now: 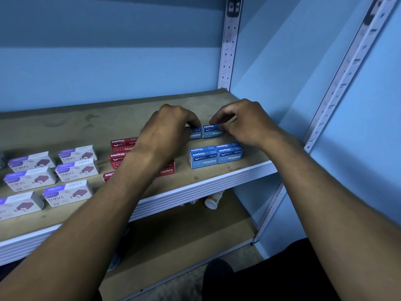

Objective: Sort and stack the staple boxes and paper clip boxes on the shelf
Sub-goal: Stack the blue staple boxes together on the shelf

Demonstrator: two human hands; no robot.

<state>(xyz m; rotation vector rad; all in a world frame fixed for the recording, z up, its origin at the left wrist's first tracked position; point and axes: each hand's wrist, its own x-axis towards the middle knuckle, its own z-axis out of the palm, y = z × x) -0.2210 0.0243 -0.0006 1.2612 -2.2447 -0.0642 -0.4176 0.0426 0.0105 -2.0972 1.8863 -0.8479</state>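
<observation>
Both hands are curled over a back pair of small blue cardboard staple boxes (211,131) on the brown wooden shelf board (91,122). The left hand (167,129) covers the left box of this pair, with bent fingers on its top; the right hand (243,124) pinches the right box between thumb and fingers. Whether the boxes are lifted or only pressed together, I cannot tell.

Just in front of the hands, nearer to the person, stands a second group of blue staple boxes (216,156), already stacked neatly near the shelf edge. Under the left forearm lie red cardboard staple boxes (121,146) in a row, partly hidden. Far to the left of the left hand, white and purple staple boxes (76,169) lie in two loose columns, apart from each other and not stacked.

By my judgement the sorting by colour is mostly done, and the stacking is only begun. No paper clip boxes can be recognised.
</observation>
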